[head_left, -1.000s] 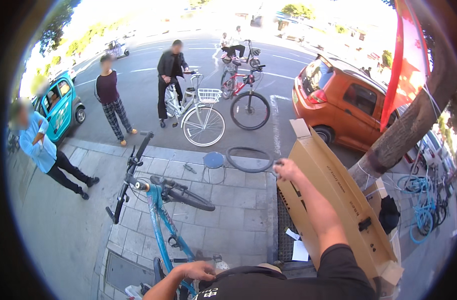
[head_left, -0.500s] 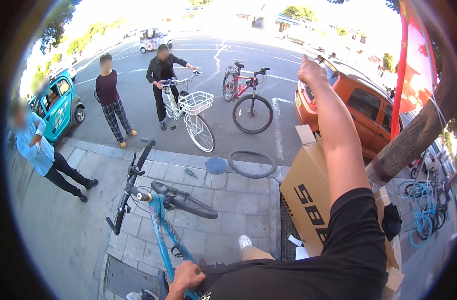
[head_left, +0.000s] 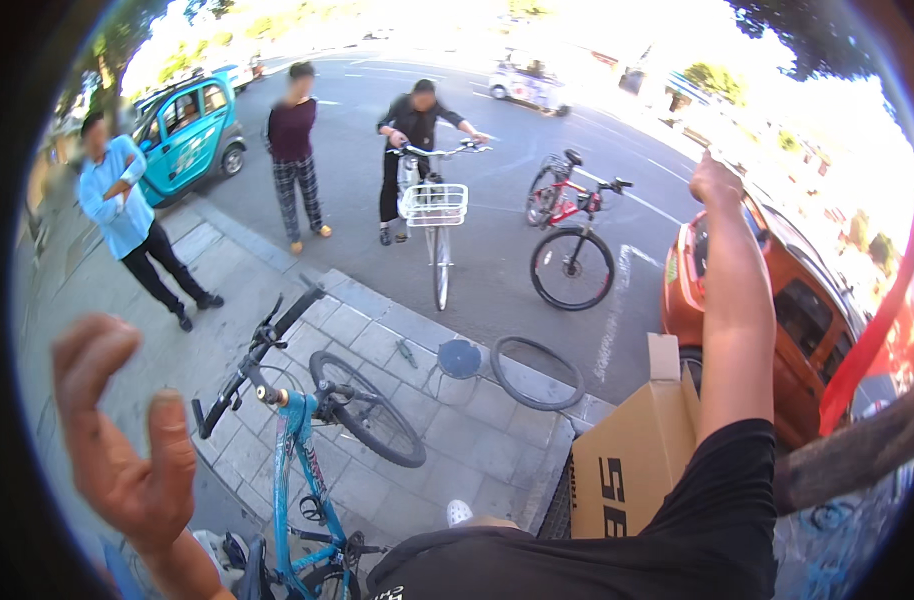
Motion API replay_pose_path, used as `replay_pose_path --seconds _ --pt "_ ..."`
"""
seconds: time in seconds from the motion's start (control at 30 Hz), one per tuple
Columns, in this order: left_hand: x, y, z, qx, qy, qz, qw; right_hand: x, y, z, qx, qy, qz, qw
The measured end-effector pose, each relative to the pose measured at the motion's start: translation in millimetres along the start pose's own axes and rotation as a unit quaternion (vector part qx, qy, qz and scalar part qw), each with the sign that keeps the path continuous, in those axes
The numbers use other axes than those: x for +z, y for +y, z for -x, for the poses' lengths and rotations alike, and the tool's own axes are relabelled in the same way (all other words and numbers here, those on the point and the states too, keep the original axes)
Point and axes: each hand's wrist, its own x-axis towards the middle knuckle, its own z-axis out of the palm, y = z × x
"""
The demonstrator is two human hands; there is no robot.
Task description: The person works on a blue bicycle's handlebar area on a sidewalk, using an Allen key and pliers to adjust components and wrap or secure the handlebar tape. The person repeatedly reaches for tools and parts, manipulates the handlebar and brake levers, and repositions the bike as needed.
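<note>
Fingers (head_left: 95, 345) of the left hand (head_left: 127, 455) are bent and parted from the thumb; nothing is held in that open palm, which is raised at eight o'clock, apart from the blue bike (head_left: 294, 420). On the right hand (head_left: 717, 184), at two o'clock, one finger is stretched out beyond the orange car (head_left: 797, 370); the others are folded, and whether anything is enclosed by them cannot be told.

The blue bike is placed between seven and eight o'clock, its front wheel rested on the paving (head_left: 377, 500). Lettering is carried along its frame, too small to be made out. Between four and five o'clock, the box (head_left: 667, 440) is partly hidden by the right arm and shirt (head_left: 577, 565); its brown face is printed with large black characters, set sideways, and smaller dark print is seen down its left edge. White print is borne on the black shirt near six o'clock, cut off below. Pale marks are shown on the teal car (head_left: 177, 165) at ten o'clock, too blurred to be read.

Nearer the middle, a round cover (head_left: 459, 358) is set at six o'clock, with a loose tyre (head_left: 549, 407) laid just beside it, toward four. At twelve, the white bike (head_left: 435, 205) is held by its handlebar by a person in black (head_left: 414, 122).
</note>
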Motion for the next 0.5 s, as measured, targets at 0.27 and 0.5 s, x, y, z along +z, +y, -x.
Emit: replay_pose_path --seconds 0.27,0.5 --pt "-13.0 47.4 -54.9 0.154 -0.040 -0.161 0.974 40.6 -53.4 -57.2 -0.037 -0.020 -0.073 0.996" --pt "-9.6 58.2 -50.9 0.174 -0.047 -0.154 0.971 48.7 -64.3 -37.7 -0.045 -0.028 -0.096 0.994"
